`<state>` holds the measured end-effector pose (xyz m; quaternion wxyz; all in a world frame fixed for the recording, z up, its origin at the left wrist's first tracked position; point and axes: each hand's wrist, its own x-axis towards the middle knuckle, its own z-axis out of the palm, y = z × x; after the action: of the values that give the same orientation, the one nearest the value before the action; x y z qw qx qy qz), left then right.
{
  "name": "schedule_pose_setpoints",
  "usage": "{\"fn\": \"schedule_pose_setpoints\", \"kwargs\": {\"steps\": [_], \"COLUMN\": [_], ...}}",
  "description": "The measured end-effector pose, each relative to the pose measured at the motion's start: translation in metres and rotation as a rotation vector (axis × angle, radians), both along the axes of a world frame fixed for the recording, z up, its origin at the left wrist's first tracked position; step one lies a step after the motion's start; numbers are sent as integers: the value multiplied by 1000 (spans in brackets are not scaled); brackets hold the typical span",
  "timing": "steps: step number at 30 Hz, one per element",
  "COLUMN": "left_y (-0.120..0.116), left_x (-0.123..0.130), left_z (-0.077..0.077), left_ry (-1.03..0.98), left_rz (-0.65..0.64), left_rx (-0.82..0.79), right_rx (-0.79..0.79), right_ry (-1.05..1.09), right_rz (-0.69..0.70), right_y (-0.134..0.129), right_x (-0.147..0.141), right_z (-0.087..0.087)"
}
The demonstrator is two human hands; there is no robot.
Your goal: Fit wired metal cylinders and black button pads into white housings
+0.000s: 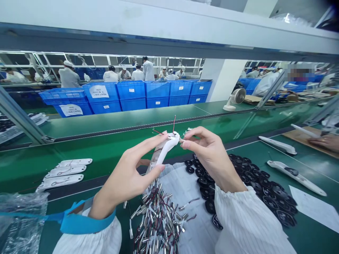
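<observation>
My left hand [132, 169] grips a white curved plastic housing [167, 150] between thumb and fingers, tilted up over the work surface. Thin red and dark wires stick out of its upper end. At that same end, my right hand [205, 148] pinches a small silvery part, which looks like a little wired motor and is mostly hidden by the fingers. Below my hands lies a heap of small metal motors [159, 218] with wires. Black round plastic parts [254, 176] are spread to the right, partly behind my right forearm.
White housings with wires [65, 171] lie at left, near a clear plastic bag [23, 218]. On the right are white housings [296, 176], a paper sheet [315, 208] and another person's hand [325, 141]. Blue bins [132, 95] and a small fan [235, 98] stand beyond the green belt.
</observation>
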<state>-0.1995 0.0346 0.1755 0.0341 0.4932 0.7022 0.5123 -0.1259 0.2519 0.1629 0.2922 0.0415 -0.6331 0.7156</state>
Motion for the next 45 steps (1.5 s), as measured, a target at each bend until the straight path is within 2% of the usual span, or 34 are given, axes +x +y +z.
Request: {"fn": "schedule_pose_setpoints", "kwargs": {"steps": [6, 10, 13, 15, 17, 18, 20, 23, 27, 30, 33, 37, 42, 45], "left_y": [0, 2, 4, 4, 3, 1, -2, -6, -9, -10, -10, -8, -2, 0], "left_x": [-2, -2, -2, -3, -5, -6, -8, -11, -14, -15, -16, -14, -14, -15], "left_z": [-4, -6, -5, -3, -2, -2, -1, -1, -2, -3, -4, -5, -10, -13], "left_ry": [-31, -75, -101, -109, -129, -144, -172, -206, -261, -308, -325, -252, -123, -70], "left_rz": [-14, -17, 0, 27, 43, 45, 45, 38, 15, -15, -24, 0, 25, 46], "left_rx": [-10, -18, -25, -28, -31, -32, -27, -8, 1, 44, 70, 21, -40, -51], "right_rx": [-193, -124, 77, 411, 774, 876, 962, 1024, 1105, 1089, 1002, 789, 346, 283], "right_ry": [-86, -155, -200, -425, -757, -888, -1046, -1138, -1198, -1226, -1146, -850, -468, -429], "right_rz": [95, 139, 95, 19, -65, -84, -73, -16, 8, 4, -14, -49, -1, 72], "right_y": [-9, -13, 4, 24, 46, 55, 66, 66, 58, 54, 49, 33, 6, -2], "right_x": [-9, -11, -9, -8, -9, -10, -15, -25, -31, -30, -28, -22, -6, 3], "right_z": [-5, -7, -9, -16, -29, -38, -56, -77, -88, -89, -80, -49, -14, -4]}}
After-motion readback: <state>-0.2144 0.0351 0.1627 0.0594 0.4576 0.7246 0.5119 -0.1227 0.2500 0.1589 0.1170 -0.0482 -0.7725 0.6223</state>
